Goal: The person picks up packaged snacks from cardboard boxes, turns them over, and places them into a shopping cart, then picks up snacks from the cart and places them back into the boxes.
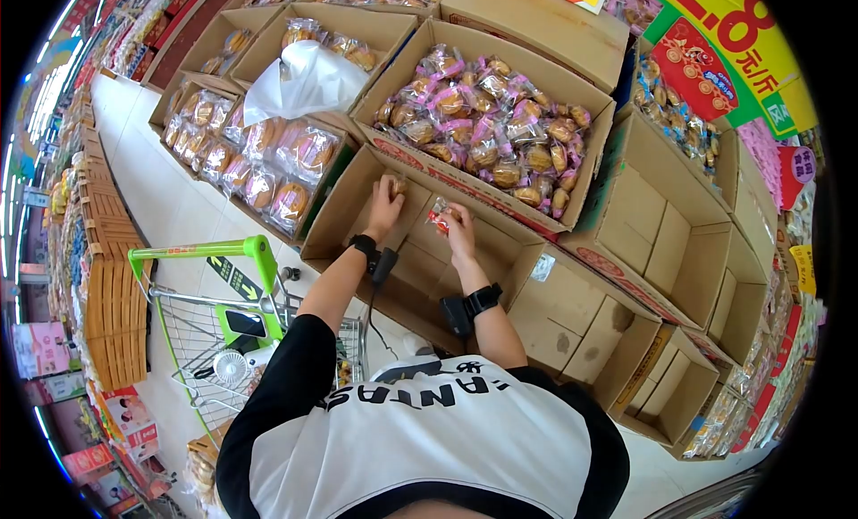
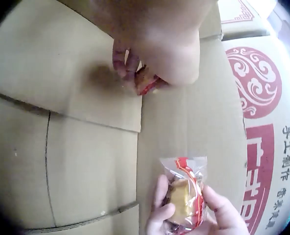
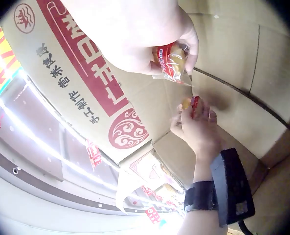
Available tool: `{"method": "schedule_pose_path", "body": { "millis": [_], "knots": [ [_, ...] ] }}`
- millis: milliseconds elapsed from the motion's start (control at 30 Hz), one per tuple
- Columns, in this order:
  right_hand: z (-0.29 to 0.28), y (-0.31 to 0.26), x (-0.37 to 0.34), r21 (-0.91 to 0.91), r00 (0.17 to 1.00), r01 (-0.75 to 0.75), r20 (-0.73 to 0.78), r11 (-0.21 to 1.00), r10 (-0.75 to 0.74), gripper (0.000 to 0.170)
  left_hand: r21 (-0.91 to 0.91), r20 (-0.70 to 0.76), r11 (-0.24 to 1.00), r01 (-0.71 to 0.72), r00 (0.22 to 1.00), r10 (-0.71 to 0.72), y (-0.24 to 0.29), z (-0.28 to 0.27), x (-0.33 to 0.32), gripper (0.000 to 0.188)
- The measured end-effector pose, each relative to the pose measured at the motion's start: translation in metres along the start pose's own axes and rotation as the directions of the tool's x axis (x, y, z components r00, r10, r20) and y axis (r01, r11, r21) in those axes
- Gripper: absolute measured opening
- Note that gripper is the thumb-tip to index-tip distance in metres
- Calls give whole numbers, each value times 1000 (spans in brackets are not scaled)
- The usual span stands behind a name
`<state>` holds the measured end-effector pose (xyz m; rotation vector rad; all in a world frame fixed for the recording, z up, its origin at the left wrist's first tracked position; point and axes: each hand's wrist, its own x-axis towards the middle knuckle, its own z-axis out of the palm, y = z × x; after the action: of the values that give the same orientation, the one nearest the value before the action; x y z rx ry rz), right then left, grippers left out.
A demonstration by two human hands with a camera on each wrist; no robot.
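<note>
I pinch a round golden pastry in a clear plastic wrapper with a red printed band [image 2: 184, 200] in my right hand [image 1: 458, 233], held inside an open brown cardboard carton [image 1: 420, 273]; the white lettering on its band is too small to read. My left hand [image 1: 384, 211], well apart from the other, has its fingers curled round a second red-marked pastry packet [image 3: 196, 105], low in the same carton. Those fingers hide most of it, and I cannot tell whether it touches the cardboard.

Just beyond is a carton of pink-wrapped pastries [image 1: 492, 117]. Its pale side reads 手工制作 beside a red panel of large white characters, cut off at the view's edge, and a red swirl medallion. A white plastic bag [image 1: 299, 81] partly covers the pastries at the upper left.

On the yellow and red price sign [image 1: 742, 37], 2.8 and 元/斤 show, its top cut off. My white shirt with black sleeves [image 1: 438, 439] shows ANTAS, the letter before it distorted by a fold. Beside me stands a wire shopping cart with a green handle [image 1: 206, 249].
</note>
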<state>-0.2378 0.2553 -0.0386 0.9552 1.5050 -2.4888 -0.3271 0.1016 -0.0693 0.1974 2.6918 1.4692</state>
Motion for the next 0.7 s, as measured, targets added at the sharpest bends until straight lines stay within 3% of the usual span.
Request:
{"method": "schedule_pose_path", "body": {
  "millis": [33, 167, 233, 267, 333, 367, 433, 467, 533, 567, 700],
  "knots": [
    [0, 1, 1, -29, 1000, 14, 5, 999, -13, 26, -223, 72, 973, 57, 997, -42, -7, -2, 2, 37],
    [-2, 5, 6, -61, 1000, 8, 31, 998, -6, 25, -260, 1, 953, 154, 987, -159, -13, -3, 1, 24],
    [-2, 7, 6, -72, 999, 20, 29, 997, -18, 25, -431, -18, 813, 392, 897, -442, -13, 0, 2, 24],
    [-2, 8, 7, -72, 999, 18, 30, 997, -16, 25, -430, -19, 812, 394, 896, -444, -13, 2, 1, 24],
    [-1, 7, 7, -77, 999, 20, 28, 997, -18, 24, -406, -166, 805, 432, 832, -530, -18, 7, 0, 41],
    [-1, 7, 7, -78, 999, 19, 29, 997, -17, 24, -406, -166, 805, 433, 831, -531, -20, 12, -2, 41],
    [0, 6, 5, -69, 1000, 13, 20, 998, -11, 24, -81, -346, 939, 336, 874, -342, -23, 21, -8, 36],
    [0, 5, 5, -68, 1000, 12, 19, 998, -11, 24, -80, -345, 939, 336, 874, -342, -26, 24, -9, 36],
    [0, 4, 4, -77, 999, 27, 33, 997, -25, 25, -75, 18, 917, 392, 920, -392, -19, 25, -11, 27],
    [0, 3, 4, -77, 999, 27, 34, 997, -24, 25, -135, -13, 902, 411, 909, -416, -15, 29, -15, 18],
    [0, 3, 4, -79, 999, 43, 36, 996, -40, 27, -75, -115, 937, 342, 930, -348, -49, 41, -11, 20]
  ]
}}
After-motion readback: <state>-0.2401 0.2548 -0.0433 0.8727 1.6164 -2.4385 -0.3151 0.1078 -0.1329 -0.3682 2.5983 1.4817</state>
